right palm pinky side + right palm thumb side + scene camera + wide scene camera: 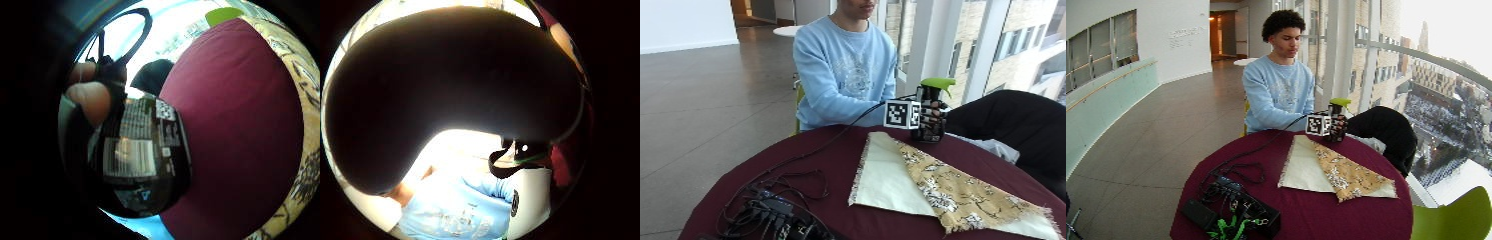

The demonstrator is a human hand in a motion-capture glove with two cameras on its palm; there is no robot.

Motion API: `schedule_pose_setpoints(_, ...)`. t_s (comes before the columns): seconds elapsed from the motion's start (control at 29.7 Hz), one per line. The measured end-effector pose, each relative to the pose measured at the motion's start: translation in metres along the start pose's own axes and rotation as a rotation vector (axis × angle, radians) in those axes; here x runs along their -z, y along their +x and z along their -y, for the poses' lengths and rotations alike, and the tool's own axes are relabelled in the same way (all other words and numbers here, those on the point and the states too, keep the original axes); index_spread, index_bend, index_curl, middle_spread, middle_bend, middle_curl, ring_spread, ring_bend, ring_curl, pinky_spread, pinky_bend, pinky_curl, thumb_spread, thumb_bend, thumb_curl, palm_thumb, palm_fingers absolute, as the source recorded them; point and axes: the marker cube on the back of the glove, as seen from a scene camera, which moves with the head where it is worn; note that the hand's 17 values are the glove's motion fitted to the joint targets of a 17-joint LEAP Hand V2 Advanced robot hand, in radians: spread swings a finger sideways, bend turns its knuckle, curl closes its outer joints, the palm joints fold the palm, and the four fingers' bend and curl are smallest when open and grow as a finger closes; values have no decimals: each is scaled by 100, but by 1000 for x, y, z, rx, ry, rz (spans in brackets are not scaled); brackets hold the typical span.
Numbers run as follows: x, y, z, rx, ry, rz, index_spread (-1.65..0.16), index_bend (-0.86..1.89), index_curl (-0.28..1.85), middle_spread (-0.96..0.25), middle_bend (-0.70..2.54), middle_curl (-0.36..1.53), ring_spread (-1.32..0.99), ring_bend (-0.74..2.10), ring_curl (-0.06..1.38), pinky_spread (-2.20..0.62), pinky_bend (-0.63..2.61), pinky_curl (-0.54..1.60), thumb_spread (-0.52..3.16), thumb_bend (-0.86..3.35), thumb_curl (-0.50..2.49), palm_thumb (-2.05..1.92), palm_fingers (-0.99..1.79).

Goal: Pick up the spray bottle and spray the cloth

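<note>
Black spray bottle [931,112], label unreadable, gripped by right hand [933,114]

A round table [833,165] with a maroon cover carries the cloth [926,185], spread flat near its middle, one corner folded over to show a yellow floral side on the pale one. A tangle of black cables [773,207] lies at the near edge.

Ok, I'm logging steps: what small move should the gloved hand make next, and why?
Probably turn the dark spray bottle with green trigger head toward the yellow patterned cloth: the gloved right hand already grips it, apparently upright beside the cloth, not visibly aimed.
</note>
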Motion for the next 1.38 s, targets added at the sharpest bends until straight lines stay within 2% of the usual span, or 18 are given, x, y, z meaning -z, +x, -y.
schedule_pose_setpoints(0.24, 48, -15, -57, 76, 30, -217, -25, 7, 30, -8, 21, 45, -3, 38, 38, 10, 24, 37, 106, -3, 54, 80, 89)
schedule_pose_setpoints(0.44, 105, -17, -123, 100, 119, -451, -26, 10, 28, -8, 22, 44, -3, 39, 38, 12, 23, 37, 111, -2, 51, 78, 89)
schedule_pose_setpoints(0.61, 154, 1, -193, 62, 181, -673, -26, 10, 27, -8, 24, 45, -3, 39, 38, 12, 22, 36, 113, -2, 49, 77, 89)
schedule_pose_setpoints(0.81, 188, 24, -244, -21, 185, -840, -26, 10, 26, -8, 25, 45, -3, 38, 38, 13, 21, 36, 116, -2, 47, 77, 88)
schedule_pose_setpoints(1.01, 211, 36, -267, -91, 160, -919, -26, 11, 26, -8, 26, 45, -3, 37, 37, 14, 20, 36, 117, -2, 46, 76, 88)
schedule_pose_setpoints(1.38, 215, 41, -271, -108, 74, -1001, -27, 11, 25, -8, 28, 45, -4, 37, 37, 16, 19, 35, 120, -1, 44, 78, 86)
